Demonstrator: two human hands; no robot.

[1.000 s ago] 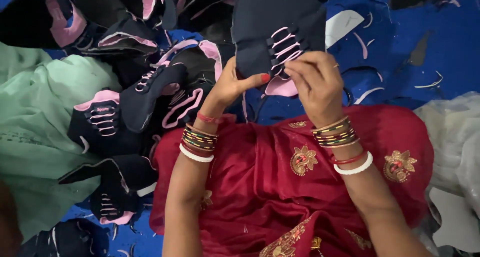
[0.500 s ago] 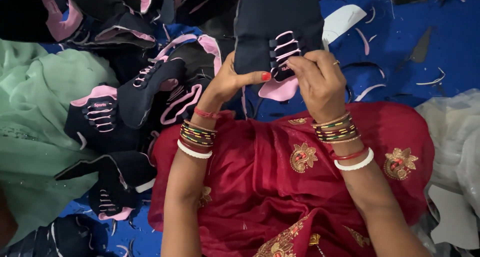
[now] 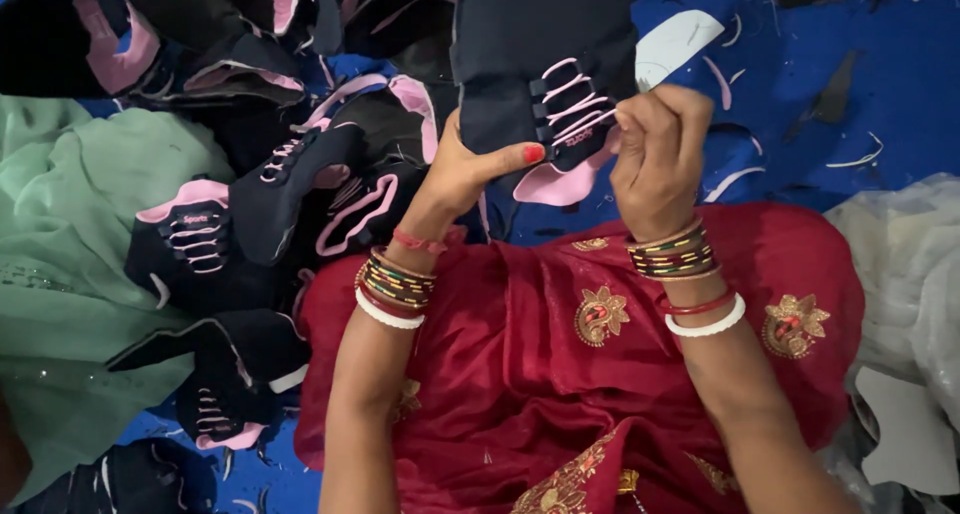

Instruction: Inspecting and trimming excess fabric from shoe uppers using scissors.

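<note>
1. The left hand (image 3: 468,170) pinches the lower left edge of a black shoe upper (image 3: 545,64), thumb laid flat across the front
2. The right hand (image 3: 655,159) is closed on the pink lace (image 3: 570,104) at the upper's right side, fingers curled tight around it
3. The upper is held up above the lap, over the red embroidered cloth (image 3: 560,374), its pink tongue hanging down between the hands
4. A heap of black and pink uppers (image 3: 290,184) lies to the left on the blue sheet (image 3: 860,84)
5. Green fabric (image 3: 60,254) lies at the far left
</note>
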